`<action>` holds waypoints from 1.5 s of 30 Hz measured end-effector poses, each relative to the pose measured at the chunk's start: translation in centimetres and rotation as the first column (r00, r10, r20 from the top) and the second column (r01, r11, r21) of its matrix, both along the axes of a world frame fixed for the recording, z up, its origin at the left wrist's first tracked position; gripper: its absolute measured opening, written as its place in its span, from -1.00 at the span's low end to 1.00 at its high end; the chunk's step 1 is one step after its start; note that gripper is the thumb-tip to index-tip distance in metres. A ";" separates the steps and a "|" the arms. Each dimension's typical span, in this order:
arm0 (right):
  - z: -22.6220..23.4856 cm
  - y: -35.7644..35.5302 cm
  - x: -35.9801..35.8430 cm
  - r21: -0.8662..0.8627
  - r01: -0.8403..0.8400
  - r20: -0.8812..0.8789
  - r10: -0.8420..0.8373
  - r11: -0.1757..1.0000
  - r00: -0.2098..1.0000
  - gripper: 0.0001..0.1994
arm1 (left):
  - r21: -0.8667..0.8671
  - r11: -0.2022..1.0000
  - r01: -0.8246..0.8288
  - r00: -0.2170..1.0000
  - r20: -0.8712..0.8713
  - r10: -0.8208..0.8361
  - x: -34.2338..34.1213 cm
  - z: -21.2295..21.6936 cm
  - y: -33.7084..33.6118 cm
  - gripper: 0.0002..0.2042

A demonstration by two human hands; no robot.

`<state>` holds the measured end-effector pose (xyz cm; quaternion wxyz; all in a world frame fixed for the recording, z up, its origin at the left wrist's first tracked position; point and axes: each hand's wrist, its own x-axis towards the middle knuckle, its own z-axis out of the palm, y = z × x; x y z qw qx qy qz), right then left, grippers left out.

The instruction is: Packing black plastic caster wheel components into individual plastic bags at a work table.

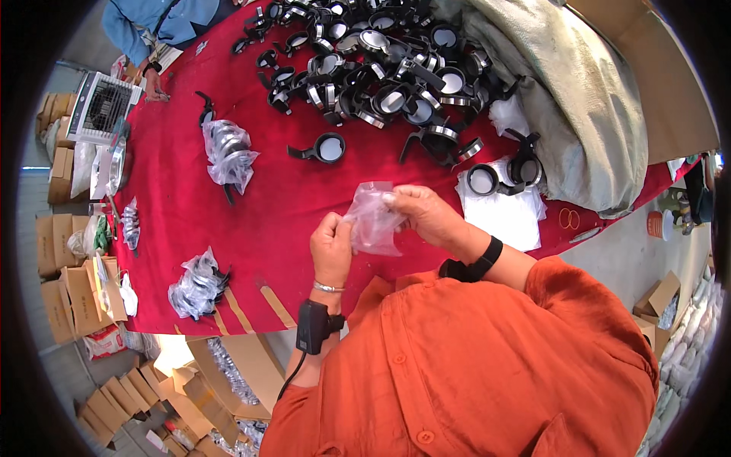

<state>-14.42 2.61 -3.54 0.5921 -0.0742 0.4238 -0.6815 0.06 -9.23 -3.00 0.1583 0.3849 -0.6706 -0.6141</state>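
Bag (373, 221): being held above the red table (266, 206), both sides pinched.
Left hand (333, 247): grasping the left edge.
Right hand (426, 217): gripping the top.
Care: mouth should be pulled apart gently, avoiding tears.

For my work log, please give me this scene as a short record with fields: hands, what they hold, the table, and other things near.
left hand: grips the lower left side of a clear plastic bag
right hand: pinches the bag's upper edge
bag: small, crumpled, held above the table; contents cannot be told
table: red cloth
near: pile of black magnifiers, one single magnifier, filled bags, stack of white sheets
other person: blue sleeve at far edge
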 end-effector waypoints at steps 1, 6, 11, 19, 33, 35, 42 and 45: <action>0.4 -0.1 -0.2 -0.006 0.053 0.078 -0.052 0.999 0.996 -0.86 | -0.059 0.998 -0.006 1.000 0.017 0.007 0.5 -1.4 -0.9 -0.80; -0.3 -0.1 -1.1 -0.141 -0.034 0.346 0.081 0.989 0.935 -0.91 | -0.459 0.871 0.174 0.968 0.240 -0.067 0.7 -3.0 -0.4 -0.80; -1.9 0.2 -1.8 0.156 -0.257 -0.291 0.293 0.954 0.911 -0.86 | -0.103 0.993 0.058 0.967 0.254 -0.030 -0.3 -4.5 -3.8 -0.82; -4.3 1.1 -2.9 0.379 0.094 -0.578 0.156 0.921 0.801 -0.80 | -0.866 0.194 0.460 0.879 0.413 -0.238 -5.8 -6.5 -12.7 -0.67; -4.7 -0.6 -3.1 0.238 0.334 -0.174 -0.298 0.912 0.939 -0.81 | -0.354 0.888 0.293 0.956 0.127 -0.265 -4.8 -5.0 -12.6 -0.59; -3.9 -1.1 -3.8 0.221 0.302 -0.171 -0.268 0.927 0.948 -0.82 | -0.102 0.953 0.285 0.953 -0.077 -0.293 -4.0 -0.9 -10.6 -0.49; -2.1 -3.4 -2.5 0.000 0.065 -0.036 -0.065 0.998 0.997 -0.73 | 0.572 0.771 0.279 0.959 -0.214 -0.188 -2.4 3.4 -5.1 -0.52; -1.4 -3.3 -1.6 0.046 0.080 -0.008 -0.079 0.996 0.997 -0.76 | 0.613 0.750 0.250 0.961 -0.249 -0.116 -1.3 2.0 -4.0 -0.53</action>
